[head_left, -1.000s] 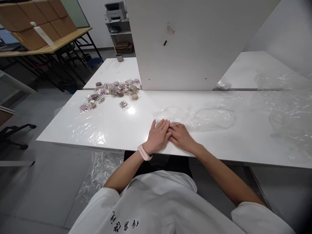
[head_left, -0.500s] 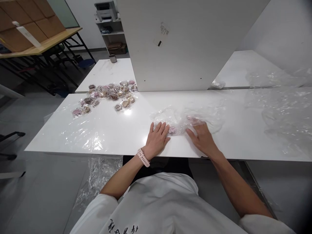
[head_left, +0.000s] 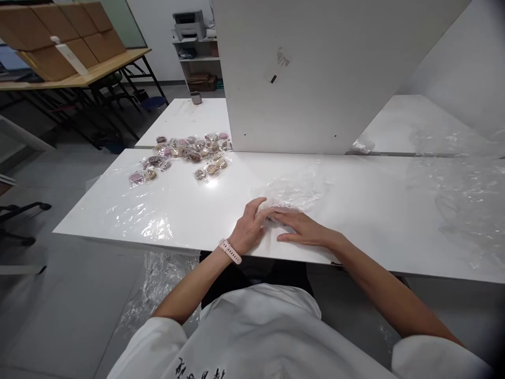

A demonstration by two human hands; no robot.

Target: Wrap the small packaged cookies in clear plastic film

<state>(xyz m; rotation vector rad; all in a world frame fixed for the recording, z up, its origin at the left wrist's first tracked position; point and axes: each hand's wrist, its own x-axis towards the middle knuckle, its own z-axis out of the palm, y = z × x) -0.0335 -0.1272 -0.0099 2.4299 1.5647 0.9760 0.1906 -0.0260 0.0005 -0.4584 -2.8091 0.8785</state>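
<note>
Clear plastic film [head_left: 302, 189] lies crumpled on the white counter [head_left: 379, 221], at the fingers of the left hand [head_left: 248, 227] and right hand [head_left: 305, 229]. The left curls; whether it pinches the film cannot be told. The right, apart from the left half a second earlier, now meets it, fingers straight, thumb spread.
</note>
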